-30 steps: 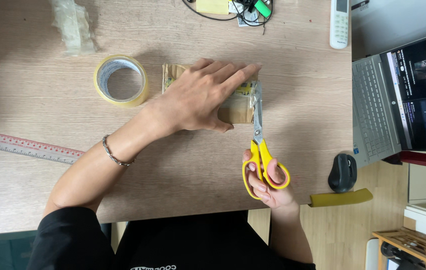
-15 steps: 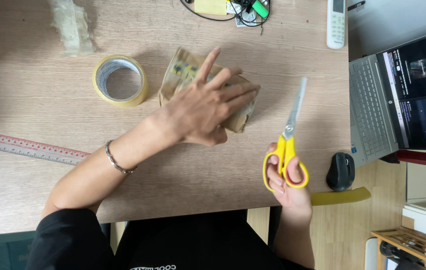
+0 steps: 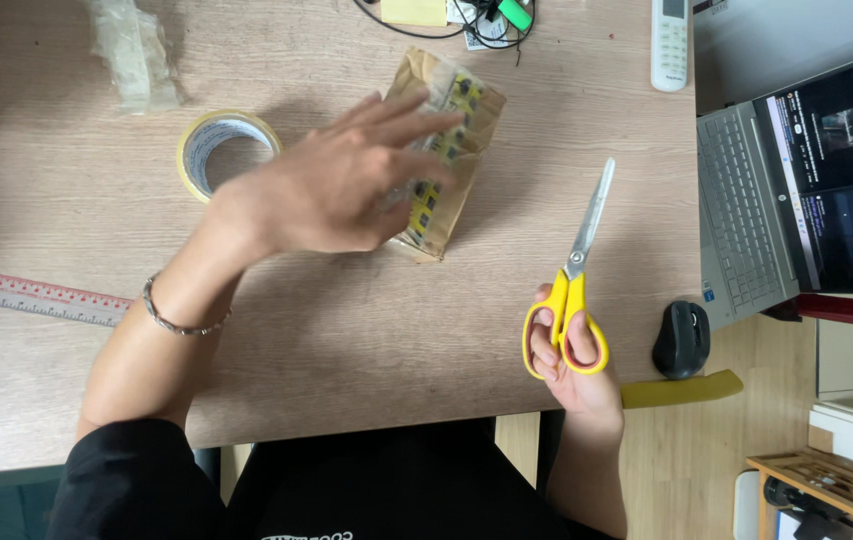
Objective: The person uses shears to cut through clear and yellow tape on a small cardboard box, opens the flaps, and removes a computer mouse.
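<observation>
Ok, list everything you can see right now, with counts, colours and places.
parcel: 1, brown, taped, desk centre, under left hand
tape roll: 1, yellowish, left of parcel
scissors: 1, yellow handles, blades shut, right of parcel
ruler: 1, left edge
plastic wrap: 1, clear, top left
remote: 1, white, top right
laptop: 1, silver, right
mouse: 1, black, by laptop
left hand: over parcel, fingers spread
right hand: in scissor handles

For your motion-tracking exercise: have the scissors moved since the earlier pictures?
Yes. The yellow-handled scissors in the right hand have moved right, away from the brown parcel, toward the laptop.
</observation>
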